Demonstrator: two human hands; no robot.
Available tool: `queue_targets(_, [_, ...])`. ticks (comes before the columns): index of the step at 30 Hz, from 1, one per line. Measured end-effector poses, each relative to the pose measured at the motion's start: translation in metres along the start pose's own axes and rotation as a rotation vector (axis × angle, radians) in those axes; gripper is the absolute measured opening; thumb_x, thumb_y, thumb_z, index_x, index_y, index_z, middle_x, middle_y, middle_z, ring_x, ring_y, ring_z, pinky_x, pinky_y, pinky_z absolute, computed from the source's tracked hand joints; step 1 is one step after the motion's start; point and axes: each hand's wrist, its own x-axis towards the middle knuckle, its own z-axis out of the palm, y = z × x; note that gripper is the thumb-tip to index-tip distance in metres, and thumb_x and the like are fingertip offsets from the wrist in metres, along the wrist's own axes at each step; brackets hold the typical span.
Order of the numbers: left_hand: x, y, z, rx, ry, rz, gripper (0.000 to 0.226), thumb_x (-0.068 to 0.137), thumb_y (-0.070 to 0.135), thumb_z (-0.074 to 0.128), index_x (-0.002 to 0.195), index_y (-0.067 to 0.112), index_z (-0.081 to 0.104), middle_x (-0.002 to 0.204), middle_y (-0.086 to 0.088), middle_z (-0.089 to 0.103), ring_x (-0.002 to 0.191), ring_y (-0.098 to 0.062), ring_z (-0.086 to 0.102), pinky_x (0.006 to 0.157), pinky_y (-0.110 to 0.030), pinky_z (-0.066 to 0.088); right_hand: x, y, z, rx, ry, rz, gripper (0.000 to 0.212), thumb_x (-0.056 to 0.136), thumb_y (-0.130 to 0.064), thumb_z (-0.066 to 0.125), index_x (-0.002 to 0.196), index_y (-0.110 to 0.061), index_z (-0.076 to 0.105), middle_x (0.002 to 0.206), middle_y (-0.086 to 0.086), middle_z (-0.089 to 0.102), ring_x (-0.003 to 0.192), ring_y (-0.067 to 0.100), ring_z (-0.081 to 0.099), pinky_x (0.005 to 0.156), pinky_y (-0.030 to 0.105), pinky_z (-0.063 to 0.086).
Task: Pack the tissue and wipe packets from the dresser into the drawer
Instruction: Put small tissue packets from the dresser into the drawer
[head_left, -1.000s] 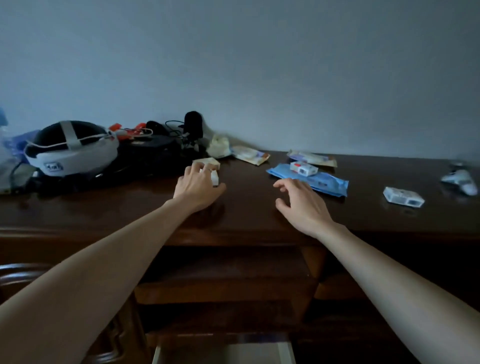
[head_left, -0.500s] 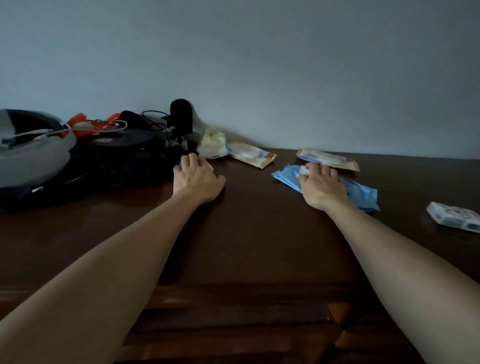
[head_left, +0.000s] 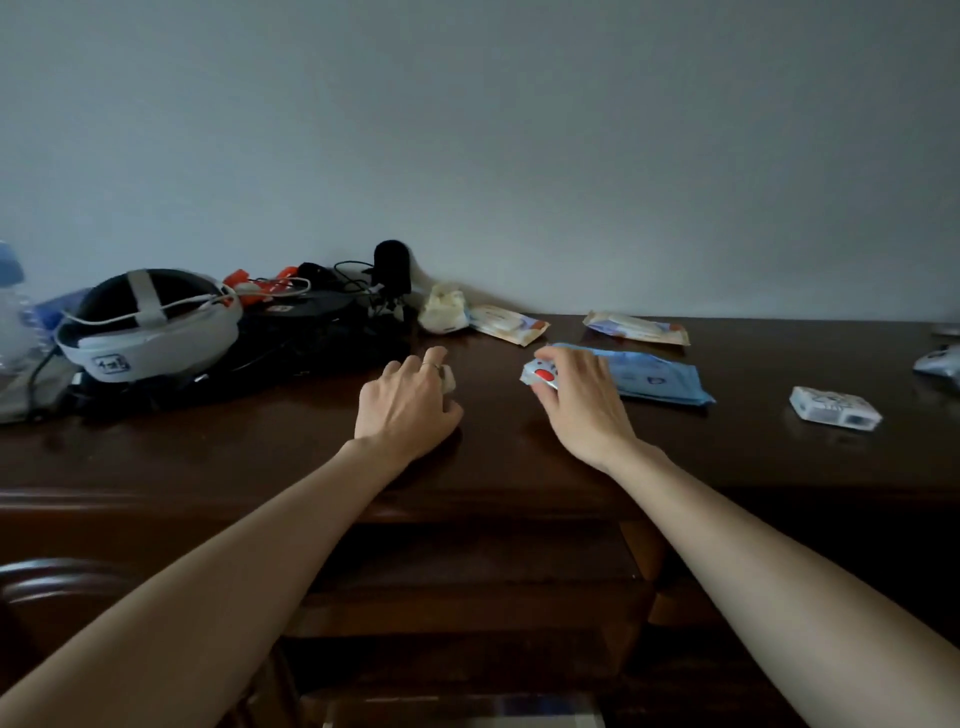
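While the left hand curls over a small pale packet on the glossy dark wood dresser, the right hand pinches a small white packet with a red spot beside the flat, crinkly blue wipe pack. Two slim cream sachets, a crumpled pale pack and a boxy white pack lie apart on the top. Only the drawer's pale edge shows at the bottom.
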Motion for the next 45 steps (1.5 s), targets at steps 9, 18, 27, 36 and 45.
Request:
queue_targets(9, [-0.139,0.052,-0.084,-1.347,-0.041,-0.627,0.027,0.077,0.038,0.069,0.1,0.025,0.068,0.085,-0.009,0.074,0.067,-0.021,0.07,0.05,-0.031,0.051,-0.143,-0.072,-0.034,0.492,0.26,0.01,0.04,0.101,-0.037,0.06,0.138,-0.022,0.052,0.131,-0.006,0.054,0.123,0.009,0.048,0.096,0.009,0.037])
queue_targets(18, [-0.33,0.044,-0.02,-1.696,-0.753,-1.386,0.054,0.08,0.028,0.072,0.128,0.007,0.058,0.133,-0.032,0.06,0.105,-0.037,0.064,0.047,-0.027,0.056,-0.307,-0.081,0.032,1.117,-0.239,0.685,0.013,0.103,-0.031,0.059,0.115,-0.035,0.062,0.117,-0.006,0.068,0.098,-0.002,0.07,0.072,0.015,0.055])
queue_targets(27, [-0.376,0.024,0.041,-1.718,-0.878,-1.123,0.056,0.087,0.052,0.075,0.126,0.013,0.071,0.131,-0.02,0.068,0.122,-0.036,0.064,0.108,-0.053,0.048,-0.361,-0.076,0.073,0.857,-0.494,0.507,0.035,0.104,-0.042,0.056,0.139,-0.036,0.051,0.134,-0.013,0.06,0.122,0.001,0.057,0.096,0.021,0.05])
queue_targets(36, [-0.381,0.04,0.042,-1.744,-0.78,-1.077,0.056,0.102,0.043,0.052,0.136,-0.001,0.056,0.132,-0.031,0.061,0.125,-0.04,0.06,0.106,-0.047,0.051,-0.375,-0.076,0.083,0.761,-0.501,0.377,0.062,0.083,-0.014,0.083,0.132,-0.03,0.049,0.125,-0.012,0.058,0.113,0.001,0.06,0.083,0.016,0.057])
queue_targets(45, [-0.378,0.026,0.038,-1.793,-0.698,-1.329,0.056,0.096,0.046,0.057,0.135,0.006,0.06,0.136,-0.019,0.065,0.125,-0.032,0.063,0.103,-0.044,0.052,-0.358,-0.071,0.068,0.815,-0.216,0.386,0.054,0.075,-0.005,0.085,0.116,-0.023,0.056,0.105,-0.019,0.059,0.102,0.007,0.063,0.069,0.018,0.056])
